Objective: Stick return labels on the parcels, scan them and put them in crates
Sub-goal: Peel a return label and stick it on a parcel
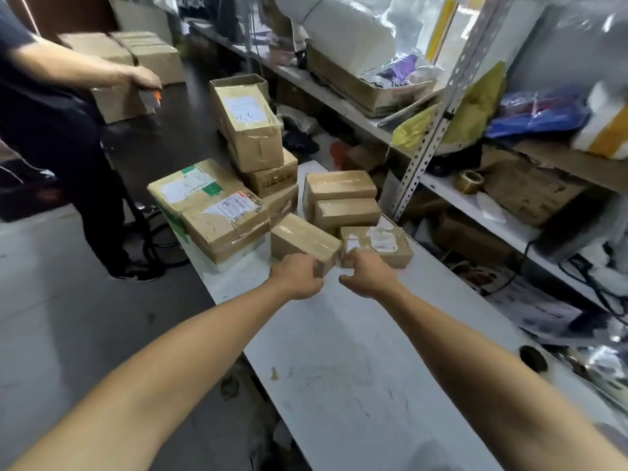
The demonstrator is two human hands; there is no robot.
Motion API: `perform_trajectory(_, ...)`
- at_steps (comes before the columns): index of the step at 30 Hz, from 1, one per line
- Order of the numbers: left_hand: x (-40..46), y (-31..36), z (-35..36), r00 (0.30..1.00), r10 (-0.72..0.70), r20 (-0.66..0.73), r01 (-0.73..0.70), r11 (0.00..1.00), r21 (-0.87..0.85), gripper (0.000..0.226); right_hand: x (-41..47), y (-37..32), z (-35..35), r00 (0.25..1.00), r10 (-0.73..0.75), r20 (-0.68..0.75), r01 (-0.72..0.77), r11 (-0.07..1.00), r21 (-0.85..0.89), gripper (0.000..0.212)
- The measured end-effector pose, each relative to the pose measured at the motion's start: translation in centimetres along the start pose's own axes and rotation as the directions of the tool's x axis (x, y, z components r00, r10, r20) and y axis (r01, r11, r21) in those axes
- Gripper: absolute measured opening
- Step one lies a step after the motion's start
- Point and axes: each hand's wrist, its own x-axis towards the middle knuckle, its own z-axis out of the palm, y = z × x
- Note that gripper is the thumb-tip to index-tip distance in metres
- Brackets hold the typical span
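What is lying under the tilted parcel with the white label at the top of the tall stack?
Under the tilted parcel a second brown parcel carries it, and a third parcel lies below that one. The white table beneath the stack is covered by neighbouring parcels.

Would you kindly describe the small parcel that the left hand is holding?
The small parcel is a brown cardboard box wrapped in glossy clear tape, with no label showing. It lies skewed on the white table, its near corner gripped by the left hand. Beside it sits a labelled parcel, held by the right hand.
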Motion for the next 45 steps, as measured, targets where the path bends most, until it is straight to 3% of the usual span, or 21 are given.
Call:
perform_trajectory(5, 5.0, -4.0, 0.1, 0.994, -0.049, 0.097, 0.052, 0.998, -0.036, 0.027, 6.4, -1.6, 2.1, 0.998, 0.055, 0.024, -0.056, 0.995, 0.079, 0.103)
perform_trajectory(7, 6.4, -5.5, 0.4, 0.989, -0.072, 0.128, 0.08, 0.995, -0.058, 0.03, 8.5, -2.1, 2.8, 0.997, 0.062, 0.053, -0.068, 0.992, 0.107, 0.116)
perform_trajectory(11, 7.6, -7.5, 1.1, 0.978, -0.105, 0.178, 0.121, 0.989, -0.084, 0.033, 11.0, -2.6, 4.0, 0.993, 0.079, 0.084, -0.093, 0.979, 0.18, 0.109)
perform_trajectory(18, 7.1, -7.4, 1.9, 0.96, -0.165, 0.225, 0.201, 0.968, -0.152, 0.031, 8.1, -0.1, 4.4, 0.99, 0.141, -0.002, -0.13, 0.916, 0.379, 0.085)
perform_trajectory(22, 5.2, -4.4, 2.8, 0.953, -0.188, 0.236, 0.256, 0.918, -0.303, 0.023, 3.1, 4.2, 4.0, 0.97, 0.222, 0.103, -0.23, 0.688, 0.689, 0.084)
perform_trajectory(25, 3.0, -1.2, 4.0, 0.948, -0.191, 0.254, 0.287, 0.858, -0.425, 0.048, -1.4, 7.3, 3.3, 0.929, 0.313, 0.196, -0.328, 0.455, 0.828, 0.103)
perform_trajectory(26, 2.1, 0.1, 4.4, 0.948, -0.186, 0.258, 0.294, 0.821, -0.488, 0.061, -3.0, 8.2, 3.2, 0.915, 0.363, 0.175, -0.342, 0.469, 0.814, 0.116)
perform_trajectory(27, 1.3, 1.4, 4.9, 0.941, -0.181, 0.286, 0.321, 0.742, -0.588, 0.069, -4.8, 9.0, 3.2, 0.908, 0.405, 0.111, -0.339, 0.552, 0.762, 0.126)
perform_trajectory(28, 0.4, 2.8, 5.3, 0.926, -0.165, 0.341, 0.368, 0.609, -0.703, 0.072, -6.6, 9.8, 3.5, 0.905, 0.424, 0.014, -0.317, 0.654, 0.687, 0.13)
perform_trajectory(30, -1.6, 5.8, 5.9, 0.882, -0.069, 0.466, 0.463, 0.316, -0.828, 0.068, -10.5, 10.8, 4.3, 0.892, 0.395, -0.222, -0.225, 0.812, 0.539, 0.116)
perform_trajectory(32, -3.6, 8.6, 7.0, 0.858, 0.034, 0.513, 0.496, 0.206, -0.844, 0.068, -14.1, 11.4, 5.3, 0.86, 0.306, -0.408, -0.149, 0.916, 0.373, 0.1)
perform_trajectory(35, -6.3, 12.0, 9.7, 0.852, 0.055, 0.52, 0.505, 0.174, -0.845, 0.068, -18.3, 12.3, 7.5, 0.759, 0.192, -0.622, -0.12, 0.98, 0.157, 0.093)
perform_trajectory(37, -7.8, 13.6, 11.6, 0.852, 0.023, 0.523, 0.516, 0.137, -0.846, 0.059, -20.6, 13.2, 8.9, 0.714, 0.121, -0.689, -0.093, 0.993, 0.077, 0.094)
perform_trajectory(42, -10.3, 15.6, 15.1, 0.896, -0.019, 0.443, 0.439, 0.188, -0.879, 0.051, -26.1, 16.2, 10.2, 0.75, 0.025, -0.661, 0.021, 0.998, 0.061, 0.08)
perform_trajectory(45, -11.1, 16.4, 16.2, 0.901, 0.082, 0.427, 0.397, 0.244, -0.885, 0.037, -29.5, 18.3, 11.1, 0.79, 0.144, -0.596, -0.001, 0.972, 0.233, 0.084)
